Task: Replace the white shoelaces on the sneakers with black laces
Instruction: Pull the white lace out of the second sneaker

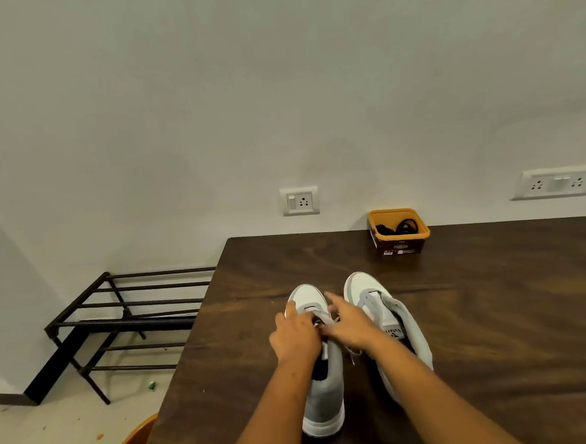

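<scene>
Unlacing stage. Left grip (293, 338) clasps the left sneaker (324, 391) on the counter (496, 312); right grip (351, 324) pinches its white lace (325, 317). Right sneaker (367, 286), beside it, appears already unlaced. Black laces (398, 228) lie beyond it, unused.

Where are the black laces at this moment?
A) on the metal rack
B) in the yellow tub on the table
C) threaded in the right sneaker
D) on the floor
B: the black laces lie coiled inside the yellow tub, which stands on the table near the wall.
</scene>
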Demonstrator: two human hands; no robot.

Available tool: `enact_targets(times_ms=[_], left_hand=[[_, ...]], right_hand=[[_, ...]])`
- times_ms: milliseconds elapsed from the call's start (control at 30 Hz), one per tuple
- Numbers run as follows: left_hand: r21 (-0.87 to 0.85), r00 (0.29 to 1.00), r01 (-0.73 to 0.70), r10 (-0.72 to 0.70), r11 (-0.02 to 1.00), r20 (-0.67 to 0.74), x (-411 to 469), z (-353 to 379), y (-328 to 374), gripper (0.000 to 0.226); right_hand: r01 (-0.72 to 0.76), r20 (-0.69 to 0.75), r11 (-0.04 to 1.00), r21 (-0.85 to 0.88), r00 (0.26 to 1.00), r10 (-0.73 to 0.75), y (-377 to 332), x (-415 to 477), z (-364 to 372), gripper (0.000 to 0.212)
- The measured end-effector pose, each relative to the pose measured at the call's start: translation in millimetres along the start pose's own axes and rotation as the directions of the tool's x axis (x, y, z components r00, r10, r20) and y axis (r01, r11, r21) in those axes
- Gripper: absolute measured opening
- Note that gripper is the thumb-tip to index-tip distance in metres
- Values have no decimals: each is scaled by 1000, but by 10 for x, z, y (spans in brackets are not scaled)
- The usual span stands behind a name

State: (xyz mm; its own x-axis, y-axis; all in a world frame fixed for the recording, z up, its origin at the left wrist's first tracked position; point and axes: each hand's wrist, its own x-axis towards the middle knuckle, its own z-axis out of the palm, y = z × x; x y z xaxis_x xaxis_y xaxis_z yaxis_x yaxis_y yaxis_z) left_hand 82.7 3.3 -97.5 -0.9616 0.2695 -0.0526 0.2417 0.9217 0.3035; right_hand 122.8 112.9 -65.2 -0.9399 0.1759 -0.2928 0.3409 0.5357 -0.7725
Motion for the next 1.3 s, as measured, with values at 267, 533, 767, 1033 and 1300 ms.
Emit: enact_targets(times_ms=[267, 533, 767, 1033, 1300], left_hand=[[-297, 977, -78, 132, 952, 166, 145, 11, -118, 16], [-938, 927, 340, -145, -69, 347, 167, -193, -285, 17], [-722, 900, 315, 48, 616, 433, 232, -662, -249, 25], [-666, 855, 213, 194, 715, 481, 127, -778, -152, 25], [-881, 967, 234, 3, -412, 255, -34, -679, -364, 28]], right_hand=[[-1, -89, 979, -203, 996, -18, 265, 131, 364, 44], [-54, -206, 949, -311, 978, -12, 150, 6, 537, 41], [-146, -262, 916, -374, 964, 46, 71, -30, 515, 41], [-171, -285, 906, -386, 957, 59, 33, -71, 506, 42], [-179, -290, 891, -418, 955, 56, 24, -86, 484, 45]])
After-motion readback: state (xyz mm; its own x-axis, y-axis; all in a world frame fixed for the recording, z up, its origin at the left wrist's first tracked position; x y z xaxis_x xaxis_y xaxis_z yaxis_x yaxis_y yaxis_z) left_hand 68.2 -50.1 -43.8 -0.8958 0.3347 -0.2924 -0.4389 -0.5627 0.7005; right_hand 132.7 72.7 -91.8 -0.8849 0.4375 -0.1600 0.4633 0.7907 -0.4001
